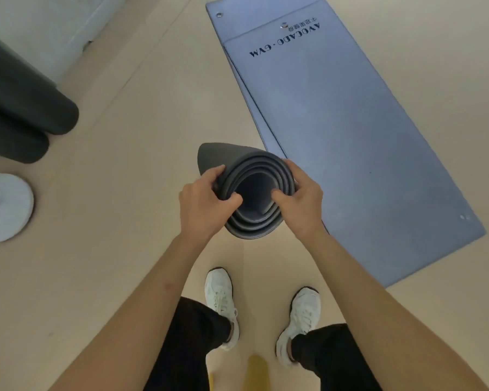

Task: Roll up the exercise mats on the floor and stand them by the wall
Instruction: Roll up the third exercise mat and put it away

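Note:
A dark grey rolled mat (253, 221) stands on end in front of me, and I look down into its spiral. My left hand (202, 204) grips the left rim of the roll with the thumb inside. On the right rim my right hand (301, 197) holds the same way. A blue-grey mat (350, 122) printed with "AVOCADO GYM" lies flat on the floor to the right, on top of another flat mat whose edge shows along its left side. Two dark rolled mats (26, 108) are at the left by the white wall (54, 26).
The floor (124, 193) is beige. A white round object (3, 207) lies at the left edge. My two white shoes (220, 303) stand just below the roll. A yellow strip (257, 371) shows at the bottom centre.

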Demonstrator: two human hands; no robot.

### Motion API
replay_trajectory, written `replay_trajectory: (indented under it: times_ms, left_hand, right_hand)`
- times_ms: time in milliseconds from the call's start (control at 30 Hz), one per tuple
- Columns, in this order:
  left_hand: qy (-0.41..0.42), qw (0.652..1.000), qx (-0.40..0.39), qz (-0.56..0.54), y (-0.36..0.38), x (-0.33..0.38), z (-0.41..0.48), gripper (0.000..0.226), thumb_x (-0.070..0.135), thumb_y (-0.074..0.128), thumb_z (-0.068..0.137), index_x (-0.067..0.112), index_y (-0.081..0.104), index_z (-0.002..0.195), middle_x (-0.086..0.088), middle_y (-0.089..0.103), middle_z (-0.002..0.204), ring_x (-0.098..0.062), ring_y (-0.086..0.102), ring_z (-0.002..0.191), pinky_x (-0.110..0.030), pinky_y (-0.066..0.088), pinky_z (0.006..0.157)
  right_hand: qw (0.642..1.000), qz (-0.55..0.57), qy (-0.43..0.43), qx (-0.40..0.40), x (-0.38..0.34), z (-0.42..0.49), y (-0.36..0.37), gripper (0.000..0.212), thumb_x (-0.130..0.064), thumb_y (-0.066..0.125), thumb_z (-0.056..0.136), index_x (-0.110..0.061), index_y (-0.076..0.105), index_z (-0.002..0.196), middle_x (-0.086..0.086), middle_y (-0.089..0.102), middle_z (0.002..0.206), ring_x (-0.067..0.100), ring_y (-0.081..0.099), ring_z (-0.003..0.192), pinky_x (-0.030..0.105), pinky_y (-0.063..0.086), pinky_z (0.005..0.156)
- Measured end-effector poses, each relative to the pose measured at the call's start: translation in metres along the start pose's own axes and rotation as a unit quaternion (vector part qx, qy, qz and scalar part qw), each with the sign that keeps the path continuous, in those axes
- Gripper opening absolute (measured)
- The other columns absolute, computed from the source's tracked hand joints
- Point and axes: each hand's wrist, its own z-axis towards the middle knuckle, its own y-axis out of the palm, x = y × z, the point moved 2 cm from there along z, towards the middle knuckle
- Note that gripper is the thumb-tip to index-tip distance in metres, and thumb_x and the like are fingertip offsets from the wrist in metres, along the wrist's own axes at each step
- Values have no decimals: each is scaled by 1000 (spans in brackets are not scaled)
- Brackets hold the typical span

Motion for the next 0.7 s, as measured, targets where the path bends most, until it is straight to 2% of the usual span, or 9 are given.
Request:
replay_trajectory:
  times_ms: [100, 167, 233, 333, 433, 500, 567, 700]
  left_hand:
    - [-30, 999, -45, -8, -53, 20, 1, 56, 24, 75, 73, 25, 69, 129, 6, 78, 108, -10, 72, 93, -34, 57, 94]
    - [-49, 996, -72, -7, -89, 33, -7, 53, 17, 75, 77, 24, 69, 129, 4, 78, 106, -12, 71, 90, -32, 56, 91]
    - [-64, 994, -91, 0, -123, 46, -21, 51, 18, 72, 81, 23, 67, 131, 4, 78, 102, -12, 69, 86, -29, 54, 85]
    - [-86, 989, -118, -14, -176, 71, -46, 48, 21, 71, 85, 20, 65, 133, 4, 76, 96, -13, 67, 81, -31, 55, 81]
    - [-96, 986, -129, -38, -224, 87, -67, 51, 27, 75, 86, 19, 62, 135, 1, 76, 105, -14, 70, 90, -25, 52, 81]
    - [-99, 985, -134, -48, -254, 91, -70, 55, 30, 77, 86, 19, 61, 137, 0, 76, 112, -15, 71, 101, -20, 45, 81]
    - [-96, 985, -135, -40, -281, 93, -65, 55, 30, 78, 86, 19, 61, 137, 0, 76, 114, -18, 71, 106, -21, 46, 84]
    - [-101, 987, -120, -26, -321, 93, -38, 47, 25, 75, 87, 20, 65, 132, -1, 77, 105, -21, 71, 100, -26, 46, 80]
  right_hand:
    - [998, -64, 25, -5, -58, -9, 10, 52, 0, 69, 81, -24, 67, 127, -12, 70, 81, 9, 64, 69, 18, 55, 70]
    - [993, -106, 31, -32, -105, -18, 12, 50, 2, 67, 81, -26, 68, 122, -12, 67, 76, 9, 62, 64, 22, 55, 68]
    - [985, -146, 44, -75, -153, -24, 9, 48, 2, 66, 82, -29, 69, 119, -11, 68, 75, 10, 62, 66, 29, 58, 71]
    - [969, -204, 59, -124, -229, -36, 4, 43, 3, 67, 84, -24, 70, 117, -11, 68, 82, 12, 65, 75, 31, 58, 76]
    - [956, -237, 60, -161, -291, -53, 7, 43, 4, 66, 84, -23, 70, 117, -14, 65, 80, 7, 62, 72, 30, 57, 75]
    - [950, -244, 62, -185, -321, -59, 13, 44, 4, 66, 84, -28, 68, 115, -19, 64, 80, 2, 62, 71, 32, 60, 76]
    - [947, -244, 59, -199, -345, -58, 23, 49, 4, 67, 85, -37, 64, 111, -22, 64, 81, 3, 64, 74, 33, 61, 77]
    - [951, -217, 66, -212, -375, -40, 48, 51, 1, 66, 86, -44, 59, 111, -22, 66, 86, 4, 66, 80, 29, 59, 82]
